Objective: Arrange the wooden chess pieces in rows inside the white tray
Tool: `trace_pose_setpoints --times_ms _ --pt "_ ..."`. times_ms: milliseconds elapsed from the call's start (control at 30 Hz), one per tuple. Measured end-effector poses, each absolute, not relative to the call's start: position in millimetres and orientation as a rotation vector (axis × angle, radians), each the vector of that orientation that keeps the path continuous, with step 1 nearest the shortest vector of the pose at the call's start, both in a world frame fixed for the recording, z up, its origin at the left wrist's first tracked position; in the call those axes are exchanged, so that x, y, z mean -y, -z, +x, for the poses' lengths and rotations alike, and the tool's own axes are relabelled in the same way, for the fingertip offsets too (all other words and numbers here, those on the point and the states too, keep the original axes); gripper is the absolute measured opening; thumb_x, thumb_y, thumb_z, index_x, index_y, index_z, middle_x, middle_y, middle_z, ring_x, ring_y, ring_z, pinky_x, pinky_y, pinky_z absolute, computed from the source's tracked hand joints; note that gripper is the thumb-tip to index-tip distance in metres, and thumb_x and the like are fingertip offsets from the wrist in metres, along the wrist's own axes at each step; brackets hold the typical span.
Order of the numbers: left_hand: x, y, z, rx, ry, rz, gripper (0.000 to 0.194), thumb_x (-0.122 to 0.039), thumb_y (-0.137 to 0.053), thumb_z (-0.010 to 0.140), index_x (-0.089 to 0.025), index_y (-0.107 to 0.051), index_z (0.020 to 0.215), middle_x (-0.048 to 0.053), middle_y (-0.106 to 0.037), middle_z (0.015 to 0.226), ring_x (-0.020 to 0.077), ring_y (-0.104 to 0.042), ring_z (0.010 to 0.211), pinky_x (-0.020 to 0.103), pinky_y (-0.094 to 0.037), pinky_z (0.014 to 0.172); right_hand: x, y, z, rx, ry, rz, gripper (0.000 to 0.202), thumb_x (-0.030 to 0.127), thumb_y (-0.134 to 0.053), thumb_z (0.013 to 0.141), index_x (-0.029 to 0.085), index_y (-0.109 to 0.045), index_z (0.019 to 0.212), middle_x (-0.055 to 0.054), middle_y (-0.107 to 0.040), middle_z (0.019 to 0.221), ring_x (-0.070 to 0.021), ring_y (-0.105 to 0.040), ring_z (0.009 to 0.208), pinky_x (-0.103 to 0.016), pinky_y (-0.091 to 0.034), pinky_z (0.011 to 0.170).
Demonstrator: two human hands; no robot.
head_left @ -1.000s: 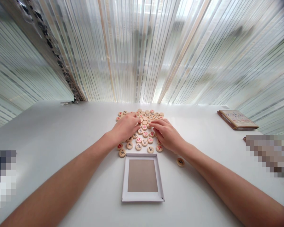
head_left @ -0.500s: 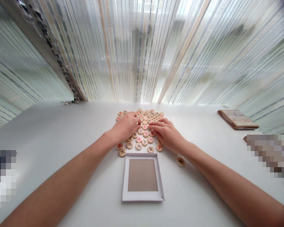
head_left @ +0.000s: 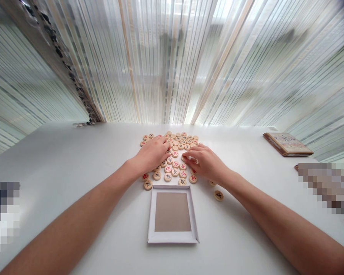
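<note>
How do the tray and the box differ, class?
The tray lies open side up, while the box shows a printed top. The tray has white walls and a plain brown floor; the box has brown sides and a picture. The tray is central, on the near side of the pieces; the box lies far off to the right. Both are rectangular and lie flat on the white table.

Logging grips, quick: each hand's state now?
Left hand: curled over pale round wooden pieces; hold unclear.
Right hand: partly curled against one piece; grip unclear.

bright backlight through striped curtain, stretched edges
</note>
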State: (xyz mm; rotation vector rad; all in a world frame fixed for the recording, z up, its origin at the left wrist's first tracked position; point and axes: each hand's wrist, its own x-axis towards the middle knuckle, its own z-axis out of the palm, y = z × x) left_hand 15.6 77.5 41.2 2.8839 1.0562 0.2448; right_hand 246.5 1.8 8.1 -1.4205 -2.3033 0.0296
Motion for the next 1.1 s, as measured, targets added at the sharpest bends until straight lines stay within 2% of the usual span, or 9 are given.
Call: trace_pose_setpoints --times_ms 200,433,700,867,1100 --pt "-77 -40 18 -1.067 -0.251 2.91 0.024 -0.025 -0.053 0.108 -0.014 -0.072 0.1 0.015 -0.07 0.116 0.03 -0.063 0.104 0.043 -0.05 0.097 -3 -1 247 2.269 -0.002 -1.443 0.024 0.026 -0.054 0.11 0.018 -0.076 0.105 -0.013 -0.076 0.099 -0.0297 -0.065 0.096 -0.043 -0.05 0.093" --pt "-83 -33 18 -1.072 -0.284 2.879 0.033 -0.025 -0.048 0.109 -0.015 -0.071 0.088 0.014 -0.069 0.106 0.029 -0.064 0.099 0.042 -0.051 0.092 -4 3 248 2.216 -0.005 -1.512 0.029 0.027 -0.046 0.112 0.021 -0.068 0.094 -0.011 -0.071 0.095 -0.0295 -0.062 0.094 -0.045 -0.049 0.091" --pt "-83 -34 15 -1.069 -0.373 2.795 0.035 -0.027 -0.049 0.107 -0.018 -0.066 0.078 0.012 -0.066 0.102 0.0269 -0.063 0.095 0.04 -0.052 0.089 -2 9 247 2.14 0.026 -1.597 0.029 0.026 -0.049 0.11 0.022 -0.066 0.087 -0.014 -0.069 0.12 -0.0351 -0.059 0.116 -0.053 -0.047 0.098" --pt "-85 -31 15 -1.095 -0.417 2.745 0.033 -0.029 -0.05 0.107 -0.018 -0.067 0.08 0.012 -0.066 0.103 0.0284 -0.064 0.098 0.041 -0.052 0.087 -2 9 247 2.108 0.037 -1.618 0.028 0.026 -0.05 0.109 0.022 -0.065 0.085 -0.015 -0.07 0.123 -0.0371 -0.059 0.119 -0.056 -0.048 0.099" --pt "-86 -29 15 -1.128 -0.482 2.692 0.026 -0.029 -0.055 0.105 -0.017 -0.07 0.088 0.012 -0.068 0.102 0.0298 -0.066 0.101 0.043 -0.052 0.09 -1 9 248 2.078 0.023 -1.611 0.019 0.027 -0.055 0.106 0.022 -0.067 0.093 -0.015 -0.07 0.124 -0.0379 -0.061 0.119 -0.057 -0.05 0.099"
